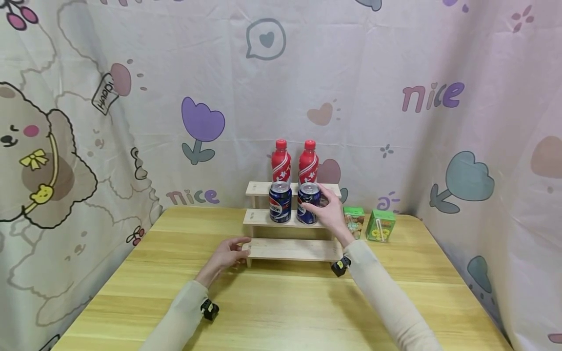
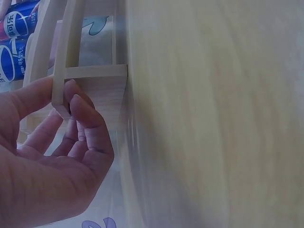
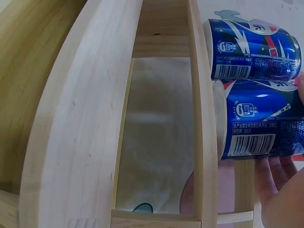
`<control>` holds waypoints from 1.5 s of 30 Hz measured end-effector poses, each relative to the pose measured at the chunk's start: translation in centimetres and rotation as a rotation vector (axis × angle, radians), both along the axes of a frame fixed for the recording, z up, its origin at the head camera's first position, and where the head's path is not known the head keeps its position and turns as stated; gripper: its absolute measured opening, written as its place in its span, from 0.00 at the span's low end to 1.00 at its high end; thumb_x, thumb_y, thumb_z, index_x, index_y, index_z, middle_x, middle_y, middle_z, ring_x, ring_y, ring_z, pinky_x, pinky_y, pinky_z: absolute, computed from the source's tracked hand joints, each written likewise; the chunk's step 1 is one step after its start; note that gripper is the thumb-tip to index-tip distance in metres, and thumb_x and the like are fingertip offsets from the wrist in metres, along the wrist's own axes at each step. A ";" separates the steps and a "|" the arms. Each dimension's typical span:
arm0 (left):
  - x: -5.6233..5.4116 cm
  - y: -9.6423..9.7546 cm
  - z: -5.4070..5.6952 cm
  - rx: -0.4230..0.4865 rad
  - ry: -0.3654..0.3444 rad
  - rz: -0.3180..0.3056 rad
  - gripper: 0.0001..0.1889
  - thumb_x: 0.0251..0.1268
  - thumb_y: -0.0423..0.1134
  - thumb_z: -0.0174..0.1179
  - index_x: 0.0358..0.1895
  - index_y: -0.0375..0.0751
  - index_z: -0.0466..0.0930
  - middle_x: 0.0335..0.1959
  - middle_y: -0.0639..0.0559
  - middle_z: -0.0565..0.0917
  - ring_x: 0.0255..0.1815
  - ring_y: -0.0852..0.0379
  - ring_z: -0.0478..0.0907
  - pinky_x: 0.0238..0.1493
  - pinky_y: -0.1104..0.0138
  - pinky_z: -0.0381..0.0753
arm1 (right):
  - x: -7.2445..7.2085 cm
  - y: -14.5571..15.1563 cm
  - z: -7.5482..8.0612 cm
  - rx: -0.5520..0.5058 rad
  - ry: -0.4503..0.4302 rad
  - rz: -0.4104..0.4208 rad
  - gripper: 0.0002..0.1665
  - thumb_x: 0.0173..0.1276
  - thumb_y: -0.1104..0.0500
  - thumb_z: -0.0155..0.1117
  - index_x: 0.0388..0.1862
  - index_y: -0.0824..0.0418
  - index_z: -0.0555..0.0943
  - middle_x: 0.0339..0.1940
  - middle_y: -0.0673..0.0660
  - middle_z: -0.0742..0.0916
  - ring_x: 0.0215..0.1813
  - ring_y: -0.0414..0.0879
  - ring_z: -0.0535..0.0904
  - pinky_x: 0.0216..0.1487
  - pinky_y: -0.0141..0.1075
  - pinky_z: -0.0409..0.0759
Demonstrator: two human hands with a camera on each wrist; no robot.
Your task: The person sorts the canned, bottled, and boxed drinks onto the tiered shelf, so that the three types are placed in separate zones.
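A three-tier wooden shelf (image 1: pixel 290 249) stands on the table. My left hand (image 1: pixel 228 252) pinches the left end of its lowest board, thumb on one face and fingertips on the other in the left wrist view. On the middle tier, my right hand (image 1: pixel 330 212) grips the right-hand blue soda can (image 1: pixel 309 194), thumb across its front and fingers around its far side. The right wrist view shows this can's base (image 3: pixel 221 121) close to the board. A second blue soda can (image 1: pixel 280 204) stands upright to its left.
Two red bottles (image 1: pixel 281 163) with red caps stand on the top tier behind the cans. To the shelf's right, two green drink cartons (image 1: pixel 380 225) sit on the wooden table (image 1: pixel 281 307). A printed curtain (image 1: pixel 360 63) hangs behind and at both sides.
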State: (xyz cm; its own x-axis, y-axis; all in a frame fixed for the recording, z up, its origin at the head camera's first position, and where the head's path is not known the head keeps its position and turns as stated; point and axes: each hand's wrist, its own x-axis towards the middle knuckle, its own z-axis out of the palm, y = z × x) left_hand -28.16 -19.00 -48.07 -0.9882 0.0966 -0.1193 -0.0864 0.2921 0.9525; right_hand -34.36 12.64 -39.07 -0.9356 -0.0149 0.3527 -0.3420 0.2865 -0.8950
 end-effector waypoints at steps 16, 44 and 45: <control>-0.1 0.2 0.2 0.000 -0.008 0.014 0.24 0.62 0.32 0.64 0.63 0.42 0.77 0.31 0.48 0.78 0.28 0.52 0.79 0.24 0.65 0.77 | -0.2 0.0 0.1 0.054 0.022 -0.036 0.49 0.52 0.43 0.79 0.73 0.45 0.68 0.65 0.57 0.74 0.67 0.55 0.73 0.66 0.50 0.74; 0.3 -0.1 -0.2 0.016 -0.004 -0.001 0.26 0.61 0.32 0.65 0.64 0.39 0.75 0.32 0.47 0.78 0.28 0.51 0.79 0.25 0.65 0.78 | 2.3 6.8 -3.5 -0.092 0.021 0.006 0.29 0.66 0.53 0.69 0.64 0.62 0.77 0.60 0.65 0.82 0.55 0.41 0.80 0.50 0.22 0.78; 0.3 -0.1 -0.2 0.016 -0.001 -0.001 0.25 0.61 0.32 0.65 0.64 0.38 0.75 0.32 0.47 0.78 0.28 0.51 0.79 0.25 0.65 0.77 | 2.4 7.1 -3.6 -0.086 0.020 -0.006 0.29 0.66 0.53 0.68 0.64 0.62 0.77 0.60 0.65 0.82 0.54 0.40 0.80 0.50 0.22 0.78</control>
